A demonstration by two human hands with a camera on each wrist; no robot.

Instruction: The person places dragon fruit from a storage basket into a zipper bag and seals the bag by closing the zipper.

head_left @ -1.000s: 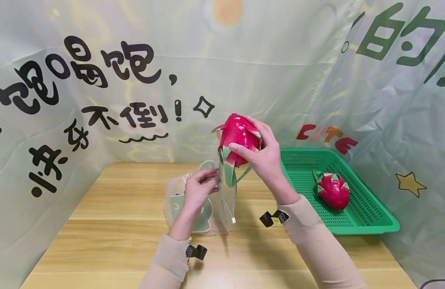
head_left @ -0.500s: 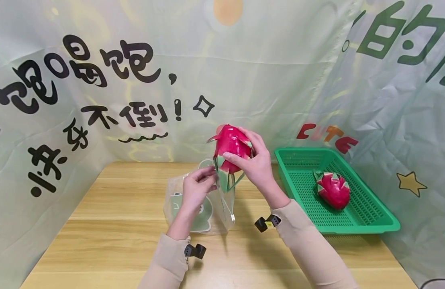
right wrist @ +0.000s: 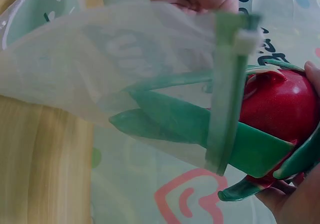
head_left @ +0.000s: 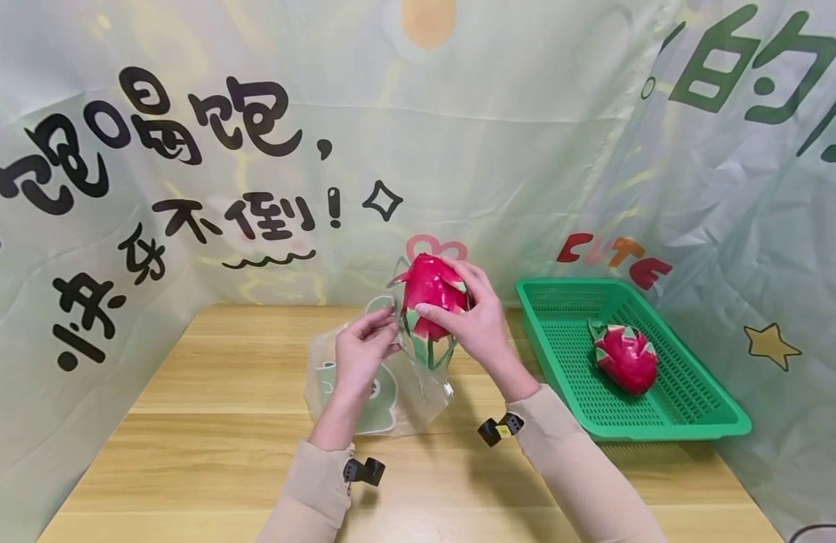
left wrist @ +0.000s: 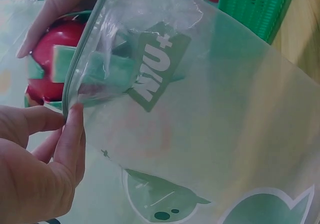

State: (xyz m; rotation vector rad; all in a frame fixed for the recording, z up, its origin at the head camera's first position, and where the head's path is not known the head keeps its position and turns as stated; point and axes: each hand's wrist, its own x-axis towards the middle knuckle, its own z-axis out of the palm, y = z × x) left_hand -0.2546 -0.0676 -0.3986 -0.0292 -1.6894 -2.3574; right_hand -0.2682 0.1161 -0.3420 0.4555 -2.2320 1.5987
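My right hand (head_left: 484, 323) grips a pink-red dragon fruit (head_left: 431, 286), its long green leaf tips pointing down. Those tips reach through the mouth of a clear zip bag (head_left: 418, 400), and in the right wrist view the leaves (right wrist: 170, 107) show through the plastic while the red body stays outside. With thumb and fingers, my left hand (head_left: 360, 351) pinches the bag's green-edged rim. A white slider (right wrist: 246, 43) sits at one end of the zip strip. The bag bears a pale green cartoon print and lettering (left wrist: 157, 67).
At the right of the wooden table (head_left: 207, 430) stands a green perforated basket (head_left: 683, 432). Another dragon fruit (head_left: 627, 362) lies in it. A printed cloth backdrop (head_left: 459, 158) rises behind and at both sides.
My right hand has lowered the dragon fruit and shifted it slightly left, so its leaves now sit inside the bag's mouth. The bag's mouth has spread wider around them; my left hand moved slightly left.
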